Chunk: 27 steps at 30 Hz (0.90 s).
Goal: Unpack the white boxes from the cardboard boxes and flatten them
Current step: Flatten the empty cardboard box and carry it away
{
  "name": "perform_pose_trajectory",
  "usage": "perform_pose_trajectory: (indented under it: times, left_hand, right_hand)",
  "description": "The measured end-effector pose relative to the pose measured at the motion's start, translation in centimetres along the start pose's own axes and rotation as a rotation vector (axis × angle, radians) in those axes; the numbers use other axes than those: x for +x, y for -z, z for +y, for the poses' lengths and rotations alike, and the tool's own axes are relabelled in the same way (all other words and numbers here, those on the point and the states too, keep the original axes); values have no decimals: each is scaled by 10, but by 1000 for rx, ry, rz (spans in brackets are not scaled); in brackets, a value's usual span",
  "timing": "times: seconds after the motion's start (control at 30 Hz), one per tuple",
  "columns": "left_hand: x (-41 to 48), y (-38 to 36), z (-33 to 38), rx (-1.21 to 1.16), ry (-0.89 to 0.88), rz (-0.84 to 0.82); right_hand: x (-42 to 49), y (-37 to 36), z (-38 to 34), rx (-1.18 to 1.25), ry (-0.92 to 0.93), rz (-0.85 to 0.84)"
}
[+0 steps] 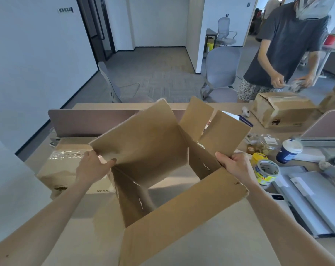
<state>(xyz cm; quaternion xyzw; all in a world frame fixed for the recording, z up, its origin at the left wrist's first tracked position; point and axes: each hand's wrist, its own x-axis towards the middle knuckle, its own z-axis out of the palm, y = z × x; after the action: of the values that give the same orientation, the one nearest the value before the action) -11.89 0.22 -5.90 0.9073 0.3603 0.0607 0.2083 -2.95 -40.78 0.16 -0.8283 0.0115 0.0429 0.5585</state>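
Note:
An empty brown cardboard box (149, 143) is held above the table in front of me, open at both ends so the tabletop shows through it. My left hand (94, 167) grips the lower left corner of its large far flap. My right hand (234, 166) grips the right wall under a small flap. A sealed, taped cardboard box (66, 169) lies behind my left hand. No white boxes are visible.
Another cardboard box (281, 110) sits at the far right, where a person (289, 47) stands handling something. A tape roll (266, 171), a yellow-lidded jar (258, 157), a paper cup (289, 150) and flat grey devices (312, 198) crowd the right side. A desk divider (89, 121) stands behind.

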Motion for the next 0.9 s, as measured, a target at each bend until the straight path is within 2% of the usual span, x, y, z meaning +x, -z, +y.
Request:
perform_pose_trajectory:
  times: [0.07,0.2,0.3,0.4,0.5,0.6,0.67,0.9]
  left_hand:
    - [-22,8,18,24,-56,67]
    - [-65,28,53,-24,-208,45]
    - [-94,50,77,-171,-345,-172]
    - [-129,69,101,-182,-557,-419]
    - [-149,77,114,-166,-652,-496]
    - [-154,77,121,122,-729,-391]
    - [-149,78,126,216,-754,-265]
    - [-104,92,130,45,-705,-70]
  right_hand:
    - [2,-7,-8,38,9,12]
    - [13,-16,-21,163,-34,-22]
    - [21,-23,-35,174,-65,-47]
    - [24,-27,-48,156,-43,-60]
    - [26,-30,-58,127,-24,-76]
    - [30,-32,-61,124,-24,-85]
    - [33,-32,-61,59,16,-111]
    - [39,-13,-84,-214,357,-205]
